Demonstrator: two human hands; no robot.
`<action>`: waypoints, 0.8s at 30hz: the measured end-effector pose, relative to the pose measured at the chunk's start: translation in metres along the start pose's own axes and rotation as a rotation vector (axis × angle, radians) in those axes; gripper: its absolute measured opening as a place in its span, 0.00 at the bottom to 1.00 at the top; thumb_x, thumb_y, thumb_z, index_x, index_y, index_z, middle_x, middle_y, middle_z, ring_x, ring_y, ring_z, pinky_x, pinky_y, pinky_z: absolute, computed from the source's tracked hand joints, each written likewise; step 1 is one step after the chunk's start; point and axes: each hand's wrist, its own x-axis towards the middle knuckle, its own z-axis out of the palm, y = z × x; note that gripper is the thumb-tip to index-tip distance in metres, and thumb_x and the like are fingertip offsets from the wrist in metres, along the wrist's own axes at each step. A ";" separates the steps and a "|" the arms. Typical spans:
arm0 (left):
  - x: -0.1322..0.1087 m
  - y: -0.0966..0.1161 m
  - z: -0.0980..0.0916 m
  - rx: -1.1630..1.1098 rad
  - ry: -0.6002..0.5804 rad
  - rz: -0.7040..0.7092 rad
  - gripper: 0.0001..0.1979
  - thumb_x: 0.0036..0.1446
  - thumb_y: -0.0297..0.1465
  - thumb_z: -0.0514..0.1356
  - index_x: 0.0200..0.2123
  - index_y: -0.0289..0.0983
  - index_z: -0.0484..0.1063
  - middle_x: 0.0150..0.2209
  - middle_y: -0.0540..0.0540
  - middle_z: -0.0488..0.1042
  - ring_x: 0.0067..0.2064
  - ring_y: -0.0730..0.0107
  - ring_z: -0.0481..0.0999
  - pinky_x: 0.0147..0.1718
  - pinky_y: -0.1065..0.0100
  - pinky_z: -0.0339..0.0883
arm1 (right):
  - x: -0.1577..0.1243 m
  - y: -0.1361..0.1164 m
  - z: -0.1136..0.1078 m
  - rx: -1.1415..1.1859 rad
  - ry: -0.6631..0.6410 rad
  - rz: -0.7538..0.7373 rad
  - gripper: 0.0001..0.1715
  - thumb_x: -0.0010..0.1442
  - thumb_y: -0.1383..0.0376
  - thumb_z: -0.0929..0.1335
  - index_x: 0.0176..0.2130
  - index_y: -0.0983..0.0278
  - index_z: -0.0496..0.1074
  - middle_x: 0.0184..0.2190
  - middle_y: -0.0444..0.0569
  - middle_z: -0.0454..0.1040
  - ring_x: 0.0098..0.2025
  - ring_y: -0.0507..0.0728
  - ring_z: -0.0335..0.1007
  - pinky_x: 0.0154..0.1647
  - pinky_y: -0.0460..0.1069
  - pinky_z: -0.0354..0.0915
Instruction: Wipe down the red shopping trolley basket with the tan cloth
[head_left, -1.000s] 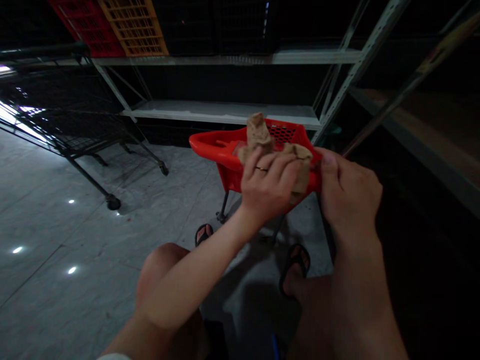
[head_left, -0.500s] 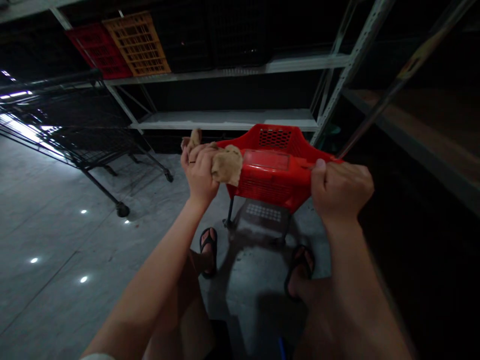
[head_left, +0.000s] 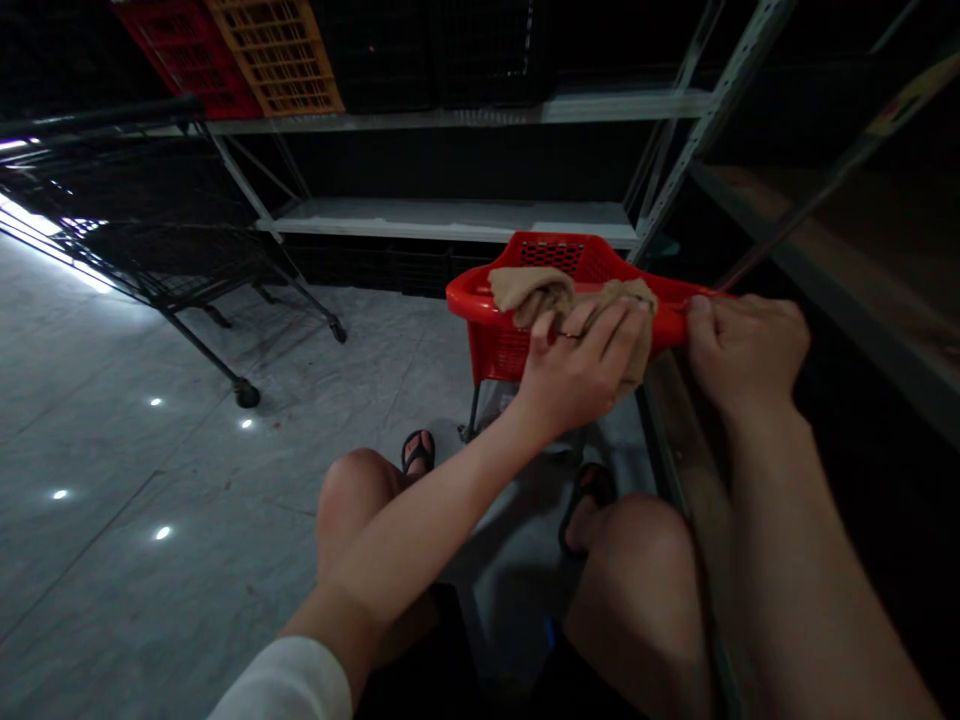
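A small red plastic shopping cart (head_left: 495,345) stands in front of me on thin dark legs. My left hand (head_left: 581,370) presses a crumpled tan cloth (head_left: 529,288) onto the cart's handle, its fingers wrapped over the cloth. At the handle's right end, my right hand (head_left: 750,350) is closed round the red bar, thumb on top. The cloth and my left hand cover much of the handle and part of the basket.
A dark wire cart (head_left: 150,220) stands at the left. Behind is a metal shelf (head_left: 450,222), with a red crate (head_left: 187,60) and an orange crate (head_left: 277,60) above. A pole (head_left: 802,210) slants at the right, by a ledge (head_left: 840,260).
My left hand has slid right along the handle with the cloth, from the left end towards my right hand. My right hand, still gripping, appears further right. My knees now show more.
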 end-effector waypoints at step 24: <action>0.051 -0.226 -0.013 -0.360 -0.418 -0.264 0.11 0.65 0.37 0.60 0.34 0.40 0.78 0.40 0.42 0.83 0.50 0.51 0.80 0.54 0.45 0.73 | 0.022 -0.130 -0.018 0.039 -0.296 -0.143 0.28 0.76 0.58 0.58 0.54 0.71 0.80 0.54 0.64 0.81 0.55 0.68 0.79 0.56 0.61 0.70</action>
